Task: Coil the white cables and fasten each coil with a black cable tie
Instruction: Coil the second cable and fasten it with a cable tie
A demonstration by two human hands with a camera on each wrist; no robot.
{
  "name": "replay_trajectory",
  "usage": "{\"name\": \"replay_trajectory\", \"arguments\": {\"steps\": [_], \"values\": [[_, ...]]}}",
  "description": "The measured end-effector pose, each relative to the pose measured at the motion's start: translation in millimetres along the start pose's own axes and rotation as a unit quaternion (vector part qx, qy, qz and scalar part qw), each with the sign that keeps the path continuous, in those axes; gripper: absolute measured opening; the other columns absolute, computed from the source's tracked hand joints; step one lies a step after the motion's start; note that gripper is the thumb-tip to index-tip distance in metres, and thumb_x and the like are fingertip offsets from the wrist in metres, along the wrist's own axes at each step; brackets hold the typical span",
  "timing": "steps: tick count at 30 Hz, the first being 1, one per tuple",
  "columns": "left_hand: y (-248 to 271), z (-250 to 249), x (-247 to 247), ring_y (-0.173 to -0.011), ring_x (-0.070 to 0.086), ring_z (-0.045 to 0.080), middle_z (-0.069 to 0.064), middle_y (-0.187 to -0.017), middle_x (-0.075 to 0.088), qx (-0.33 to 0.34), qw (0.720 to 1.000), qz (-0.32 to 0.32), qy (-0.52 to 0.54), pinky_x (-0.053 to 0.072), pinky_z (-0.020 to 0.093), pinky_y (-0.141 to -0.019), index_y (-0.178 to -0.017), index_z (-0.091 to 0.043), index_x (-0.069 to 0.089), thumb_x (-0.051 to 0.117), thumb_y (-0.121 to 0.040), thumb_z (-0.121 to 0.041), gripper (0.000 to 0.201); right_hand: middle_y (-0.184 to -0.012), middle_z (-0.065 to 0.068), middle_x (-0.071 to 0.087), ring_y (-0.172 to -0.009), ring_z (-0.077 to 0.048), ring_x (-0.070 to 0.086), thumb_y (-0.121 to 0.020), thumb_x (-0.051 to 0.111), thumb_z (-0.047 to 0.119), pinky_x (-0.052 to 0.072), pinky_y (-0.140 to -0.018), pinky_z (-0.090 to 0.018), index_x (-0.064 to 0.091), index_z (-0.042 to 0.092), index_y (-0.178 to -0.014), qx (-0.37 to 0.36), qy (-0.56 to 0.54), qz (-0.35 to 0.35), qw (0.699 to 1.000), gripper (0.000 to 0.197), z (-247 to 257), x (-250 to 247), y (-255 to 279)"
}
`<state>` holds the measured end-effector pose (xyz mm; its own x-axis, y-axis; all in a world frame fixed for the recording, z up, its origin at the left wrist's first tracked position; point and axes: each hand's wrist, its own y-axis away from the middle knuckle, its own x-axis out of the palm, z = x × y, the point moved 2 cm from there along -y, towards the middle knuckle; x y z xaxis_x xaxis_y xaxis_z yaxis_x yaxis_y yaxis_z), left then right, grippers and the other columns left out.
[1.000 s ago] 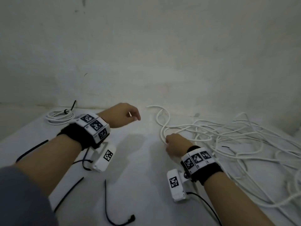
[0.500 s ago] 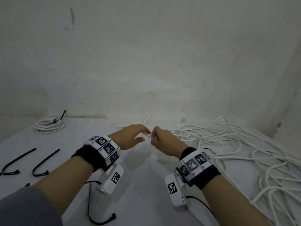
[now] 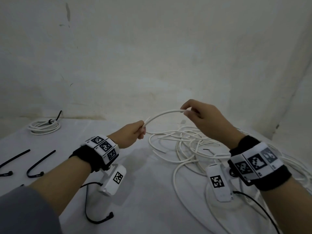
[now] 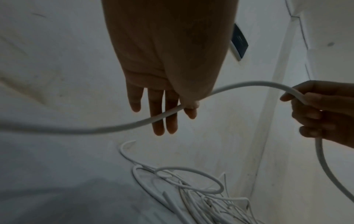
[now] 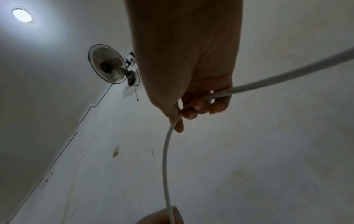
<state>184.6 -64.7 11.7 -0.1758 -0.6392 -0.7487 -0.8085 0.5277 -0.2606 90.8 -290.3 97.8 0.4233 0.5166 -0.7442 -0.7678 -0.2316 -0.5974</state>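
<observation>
Lying nearest on the white table (image 3: 152,208), a black cable tie (image 3: 94,215) curls beneath the left forearm, nearer than the loose pile of white cables (image 3: 190,149) that serves as the landmark here. Left of that pile and well apart from it, two more black cable ties (image 3: 38,166) lie side by side near the table's left edge. The pile itself sprawls over the right half of the table, its loops overlapping, running under the right wrist and off toward the right edge.

Above the pile's left edge, the left hand (image 3: 130,135) pinches one white cable (image 3: 162,114) between thumb and forefinger close to its free end; the left wrist view shows the other fingers (image 4: 159,121) hanging nearly straight behind the cable. Above the pile's middle and higher up, the right hand (image 3: 205,120) has its thumb and curled fingers closed round the same cable. Between the two hands the cable arches upward, clear of the table, and from the right hand it drops toward the pile.

Far left of the pile, by the wall (image 3: 152,56), a finished coil (image 3: 44,127) of white cable rests flat on the table with a black tie (image 3: 54,119) fastened round it, the tail sticking up
</observation>
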Motion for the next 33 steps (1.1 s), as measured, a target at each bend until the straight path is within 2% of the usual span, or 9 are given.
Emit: {"name": "replay_trajectory", "arguments": {"steps": [3,6,9,14,20,24,28,31,33], "values": [[5.1,7.3,6.8,-0.081,0.058,0.027,0.004,-0.078,0.059,-0.029,0.999,0.014,0.017,0.046,0.031,-0.08,-0.081,-0.017,0.045,0.029,-0.102,-0.014,0.026,-0.052,0.005,0.04,-0.052,-0.004,0.042,-0.097,0.052,0.018,0.032,-0.053,-0.015,0.057,0.014,-0.091,-0.02,0.031,-0.061,0.997,0.009,0.9,-19.9,0.4],[10.1,10.1,13.3,-0.059,0.051,0.018,0.004,-0.072,0.046,-0.064,0.995,-0.003,0.079,0.045,0.025,-0.059,-0.083,-0.017,0.044,0.029,-0.103,-0.021,0.026,-0.057,0.002,0.046,-0.052,-0.007,0.041,-0.095,0.053,0.015,0.032,-0.052,-0.016,0.056,0.014,-0.086,0.026,0.005,-0.08,0.996,0.01,-6.4,-32.5,-3.0],[13.0,6.6,15.0,-0.053,0.029,0.014,0.002,-0.069,0.034,-0.083,0.98,-0.07,0.169,0.03,0.024,-0.05,-0.084,-0.014,0.042,0.028,-0.103,-0.017,0.023,-0.062,0.0,0.051,-0.052,-0.01,0.046,-0.092,0.048,0.006,0.042,-0.055,-0.024,0.061,0.013,-0.08,0.106,-0.104,0.005,0.989,0.018,-10.7,-29.3,-1.9],[12.0,0.8,8.5,-0.058,0.032,0.013,0.0,-0.071,0.037,-0.112,0.943,-0.171,0.262,0.029,0.024,-0.054,-0.085,-0.018,0.04,0.029,-0.103,-0.014,0.021,-0.057,0.002,0.033,-0.049,-0.011,0.032,-0.102,0.036,0.03,0.037,-0.048,-0.021,0.066,0.012,-0.1,0.074,-0.24,0.146,0.957,0.035,1.7,-10.3,9.4],[16.2,10.6,1.3,-0.049,0.031,0.01,-0.004,-0.057,0.033,-0.173,0.909,-0.138,0.352,0.028,0.021,-0.048,-0.071,-0.015,0.042,0.034,-0.103,-0.035,0.038,-0.057,0.004,0.049,-0.051,-0.015,0.041,-0.102,0.04,0.013,0.037,-0.05,-0.015,0.067,0.009,-0.097,0.045,-0.261,0.022,0.964,0.028,0.8,-24.9,-5.0],[22.0,10.3,-5.0,-0.036,0.02,0.006,-0.006,-0.05,0.025,-0.202,0.834,-0.154,0.489,0.018,0.014,-0.033,-0.068,-0.017,0.035,0.033,-0.103,-0.035,0.04,-0.056,0.004,0.043,-0.05,-0.01,0.036,-0.101,0.041,0.012,0.033,-0.05,-0.02,0.066,0.023,-0.1,0.039,-0.163,-0.005,0.986,0.027,-15.1,-31.8,-6.9],[21.0,1.2,-23.6,-0.03,0.022,0.004,-0.007,-0.043,0.027,-0.145,0.706,-0.161,0.675,0.018,0.014,-0.028,-0.07,-0.016,0.038,0.025,-0.104,-0.034,0.04,-0.07,0.008,0.062,-0.054,0.005,0.05,-0.098,0.048,0.013,0.036,-0.056,-0.01,0.067,0.022,-0.11,0.019,0.082,0.08,0.993,0.025,-20.4,-16.4,3.2],[16.5,-16.7,-30.2,-0.032,0.025,0.004,-0.007,-0.044,0.03,-0.09,0.684,-0.159,0.706,0.021,0.015,-0.031,-0.071,-0.015,0.04,0.024,-0.104,-0.027,0.039,-0.115,0.001,0.069,-0.098,-0.01,0.062,-0.099,0.048,0.02,0.045,-0.079,-0.021,0.064,0.029,-0.12,-0.004,0.204,0.196,0.959,0.029,-10.6,8.1,15.0],[12.4,-28.7,-26.0,-0.033,0.026,0.005,-0.006,-0.045,0.03,-0.076,0.695,-0.166,0.696,0.023,0.016,-0.034,-0.071,-0.015,0.04,0.025,-0.105,-0.025,0.038,-0.122,0.007,0.064,-0.112,-0.015,0.057,-0.098,0.047,0.025,0.044,-0.087,-0.028,0.061,0.038,-0.122,-0.047,0.252,0.247,0.934,0.03,11.4,23.7,23.7]]}}
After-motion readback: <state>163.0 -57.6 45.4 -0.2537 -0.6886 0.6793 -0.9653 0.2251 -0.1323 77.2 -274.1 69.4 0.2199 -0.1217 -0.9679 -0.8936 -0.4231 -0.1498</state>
